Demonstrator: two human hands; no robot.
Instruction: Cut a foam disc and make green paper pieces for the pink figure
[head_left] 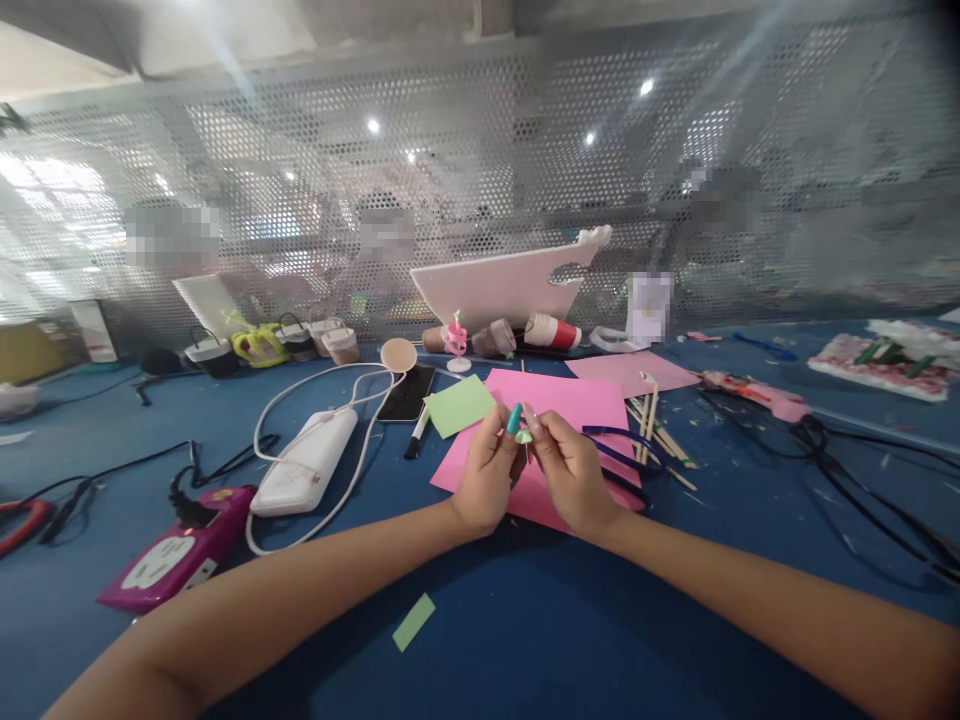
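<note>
My left hand (486, 470) and my right hand (570, 468) meet above a pink paper sheet (577, 400) on the blue table (525, 620). Both hands are closed in a pinch around a small light-green paper piece (524, 436) held between their fingertips. A teal-painted thumbnail shows on the left hand. A light-green paper square (459, 405) lies just left of the hands, partly on the pink sheet. A black marker (416, 433) lies beside it. Scissors with dark blue handles (619, 450) rest right of my right hand.
Wooden sticks (660, 430) lie at the right. A white power bank (306, 462) with cable, a phone (409, 392), a magenta power strip (180, 550), black cables (862, 470), a green paper strip (413, 622), paper cups (551, 331) and a perforated metal screen (480, 180) surround the work area.
</note>
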